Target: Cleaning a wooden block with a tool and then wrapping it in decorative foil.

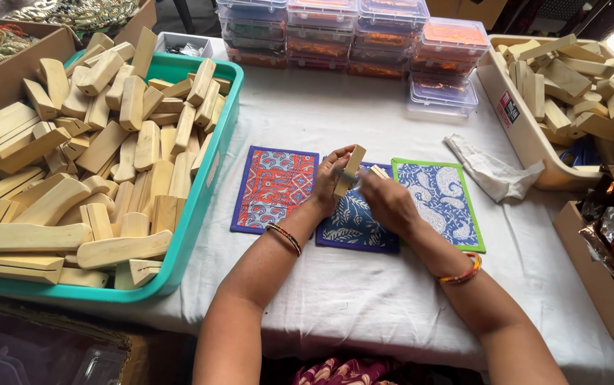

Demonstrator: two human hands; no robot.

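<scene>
Left hand [332, 182] of mine is clamped around a pale wooden block [350, 170], holding it upright above the blue patterned mat [353, 221]. Right hand [387, 198] is curled close beside the block; I cannot tell what it pinches. An orange mat [272, 189] lies to the left, and a teal tray [200, 192] of blocks sits on the surface [364, 299].

Three patterned mats [275, 187] lie on the table, one teal tray [207, 185] and one cream tub [517, 121] hold too many wooden blocks [128, 146] to count, beside one crumpled cloth [492, 171] and two hands [332, 178].
</scene>
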